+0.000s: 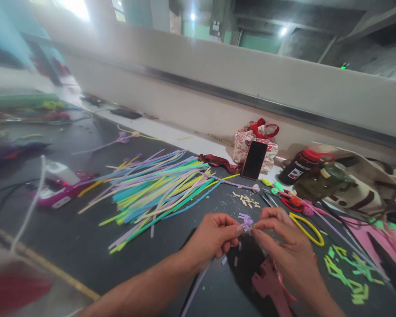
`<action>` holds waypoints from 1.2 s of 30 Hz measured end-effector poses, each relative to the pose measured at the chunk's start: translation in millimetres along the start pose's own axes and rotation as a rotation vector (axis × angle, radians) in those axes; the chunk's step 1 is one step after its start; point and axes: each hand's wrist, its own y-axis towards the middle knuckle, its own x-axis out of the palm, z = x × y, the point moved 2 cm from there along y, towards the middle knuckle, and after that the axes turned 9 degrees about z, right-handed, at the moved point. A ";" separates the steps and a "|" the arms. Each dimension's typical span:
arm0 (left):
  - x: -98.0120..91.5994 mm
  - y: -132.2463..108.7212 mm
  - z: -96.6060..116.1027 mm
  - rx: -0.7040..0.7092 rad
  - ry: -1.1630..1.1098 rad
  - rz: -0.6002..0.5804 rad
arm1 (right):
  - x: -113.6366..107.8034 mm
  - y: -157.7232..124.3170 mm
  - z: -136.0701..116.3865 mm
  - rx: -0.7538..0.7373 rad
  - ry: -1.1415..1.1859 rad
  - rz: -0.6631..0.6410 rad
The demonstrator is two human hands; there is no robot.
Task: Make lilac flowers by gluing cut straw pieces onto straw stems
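My left hand (218, 235) pinches a small purple pipe-cleaner flower (247, 222) between thumb and forefinger. Below that hand a long lavender stem (195, 291) runs down toward the front edge of the view; whether it joins the flower is hidden by the fingers. My right hand (282, 237) has its thumb and fingertips closed at the flower's right side. Short purple cut pieces (224, 260) lie on the dark table under the hands. Beneath my right wrist sits a dull pink object (271, 281), partly covered.
Many coloured pipe cleaners (158, 189) lie heaped left of centre. A magenta device (64, 189) stands farther left. Beyond the hands are cream cut pieces (246, 200), a phone (253, 160), a patterned bag (242, 143) and a black bottle (297, 167). Green cut pieces (359, 273) lie right.
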 end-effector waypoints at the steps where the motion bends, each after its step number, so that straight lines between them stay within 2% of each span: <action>1: 0.1 -0.3 0.3 0.001 -0.001 0.000 | 0.0 0.1 -0.1 -0.001 -0.004 0.011; 25: 0.0 -0.8 0.9 0.028 0.078 0.021 | 1.3 0.8 -0.9 -0.025 -0.069 0.035; 36: -0.5 -0.9 -0.4 0.002 0.054 -0.004 | 2.4 2.1 4.8 0.081 0.009 -0.001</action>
